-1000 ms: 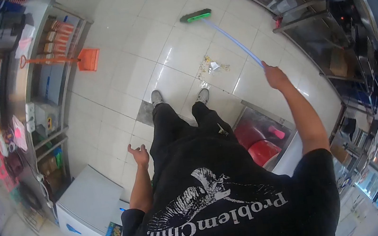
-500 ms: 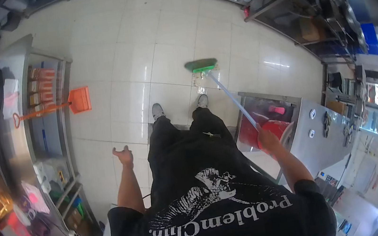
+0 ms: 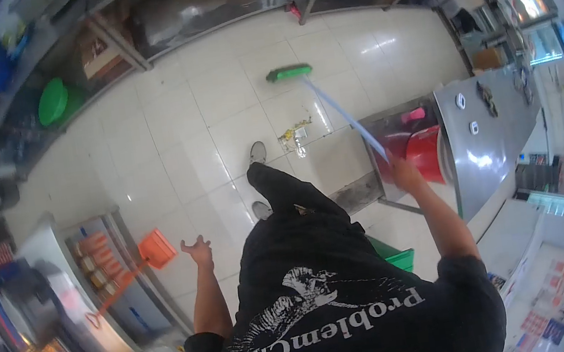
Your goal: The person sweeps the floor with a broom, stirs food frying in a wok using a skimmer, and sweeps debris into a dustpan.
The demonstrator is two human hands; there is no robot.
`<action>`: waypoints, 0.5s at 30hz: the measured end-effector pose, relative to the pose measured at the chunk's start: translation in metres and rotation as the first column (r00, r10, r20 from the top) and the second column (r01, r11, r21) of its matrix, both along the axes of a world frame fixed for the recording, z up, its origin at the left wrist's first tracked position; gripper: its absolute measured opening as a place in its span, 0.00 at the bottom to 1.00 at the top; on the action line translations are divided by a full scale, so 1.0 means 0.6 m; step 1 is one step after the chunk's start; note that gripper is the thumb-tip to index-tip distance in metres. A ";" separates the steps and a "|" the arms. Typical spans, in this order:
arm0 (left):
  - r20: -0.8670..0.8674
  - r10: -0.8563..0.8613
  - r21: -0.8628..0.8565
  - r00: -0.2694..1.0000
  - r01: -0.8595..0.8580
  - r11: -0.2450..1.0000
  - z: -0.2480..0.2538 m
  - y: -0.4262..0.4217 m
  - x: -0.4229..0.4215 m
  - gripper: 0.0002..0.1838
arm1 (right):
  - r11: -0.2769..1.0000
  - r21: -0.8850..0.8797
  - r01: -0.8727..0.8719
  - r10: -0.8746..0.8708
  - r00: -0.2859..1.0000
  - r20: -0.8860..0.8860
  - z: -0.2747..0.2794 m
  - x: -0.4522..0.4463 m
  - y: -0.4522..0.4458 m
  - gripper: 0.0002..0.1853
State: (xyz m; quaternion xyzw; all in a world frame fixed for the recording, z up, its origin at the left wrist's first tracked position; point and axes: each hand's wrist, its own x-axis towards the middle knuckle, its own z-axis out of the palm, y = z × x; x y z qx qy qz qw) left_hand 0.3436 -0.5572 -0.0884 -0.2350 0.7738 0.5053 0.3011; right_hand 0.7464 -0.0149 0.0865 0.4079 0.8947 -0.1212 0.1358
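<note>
My right hand [image 3: 404, 174] is closed around the upper end of a light blue handle. That handle belongs to a broom [image 3: 291, 73] whose green head is out ahead of my feet; whether it touches the floor I cannot tell. Nearer to me, yellow scraps [image 3: 289, 134] lie on the tiles beside a small whitish square. My left hand [image 3: 198, 250] is empty, fingers spread. Close to it in view is an orange dustpan [image 3: 158, 248] with a long handle, by the left-hand shelf; the two look apart.
A steel-topped counter [image 3: 493, 127] stands to my right, with a red bucket [image 3: 426, 155] under it. A green bin [image 3: 395, 253] is by my right side. Steel shelving with a green basin [image 3: 53, 101] runs along the far side. At left is a shelf unit [image 3: 94, 265] with boxes.
My view and body have turned left, and my feet have stepped. The broom head has gone from beside the scraps to beyond them. The dustpan now appears closer to my left hand.
</note>
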 end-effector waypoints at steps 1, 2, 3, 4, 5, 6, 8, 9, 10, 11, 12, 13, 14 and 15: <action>-0.011 -0.035 -0.015 0.999 0.035 0.999 -0.005 0.005 -0.031 0.45 | 0.999 -0.028 0.016 -0.015 1.000 0.026 -0.049 -0.030 0.047 0.22; -0.055 -0.100 -0.032 0.993 0.098 0.995 -0.016 0.010 -0.062 0.45 | 0.997 -0.040 0.069 -0.069 0.998 0.000 -0.068 -0.074 0.079 0.24; -0.100 -0.159 -0.050 0.982 0.155 0.987 -0.021 0.019 -0.098 0.45 | 0.992 -0.051 0.115 -0.117 0.993 -0.028 -0.086 -0.124 0.118 0.26; -0.111 -0.180 -0.068 0.977 0.174 0.982 -0.013 0.021 -0.138 0.45 | 0.999 0.046 0.028 -0.031 0.998 0.060 -0.130 -0.163 0.165 0.26; -0.154 -0.172 -0.008 0.973 0.172 0.985 -0.002 0.020 -0.178 0.44 | 0.989 0.130 -0.072 0.051 0.986 0.158 -0.181 -0.198 0.207 0.26; -0.195 -0.156 0.055 0.968 0.169 0.984 0.010 0.026 -0.214 0.43 | 0.995 0.090 -0.030 0.017 0.990 0.141 -0.213 -0.236 0.250 0.27; -0.222 -0.207 -0.038 0.953 0.204 0.978 0.036 0.031 -0.282 0.43 | 0.999 0.022 0.030 -0.033 0.991 0.128 -0.263 -0.278 0.287 0.28; -0.240 -0.244 -0.105 0.940 0.225 0.969 0.050 0.031 -0.310 0.44 | 1.000 0.018 -0.011 0.008 0.988 0.152 -0.280 -0.281 0.290 0.30; -0.259 -0.276 -0.159 0.925 0.241 0.957 0.058 0.046 -0.334 0.44 | 0.998 0.025 -0.057 0.052 0.983 0.174 -0.293 -0.281 0.299 0.31; -0.253 -0.289 -0.161 0.923 0.255 0.953 0.063 0.061 -0.352 0.44 | 0.968 -0.021 -0.252 0.246 0.921 0.301 -0.296 -0.262 0.300 0.32; -0.254 -0.303 -0.248 0.919 0.241 0.938 0.077 0.074 -0.364 0.45 | 0.978 -0.078 -0.196 0.210 0.929 0.303 -0.262 -0.242 0.262 0.31; -0.254 -0.316 -0.328 0.914 0.226 0.917 0.085 0.090 -0.374 0.45 | 0.982 -0.131 -0.136 0.171 0.936 0.308 -0.229 -0.220 0.223 0.32; -0.245 -0.327 -0.325 0.913 0.240 0.915 0.082 0.106 -0.376 0.45 | 0.969 -0.189 0.159 -0.117 0.969 0.216 -0.156 -0.206 0.157 0.31; -0.149 -0.198 -0.257 0.969 0.155 0.954 0.080 0.128 -0.373 0.45 | 0.952 -0.203 0.228 -0.190 0.963 0.190 -0.210 -0.129 0.110 0.31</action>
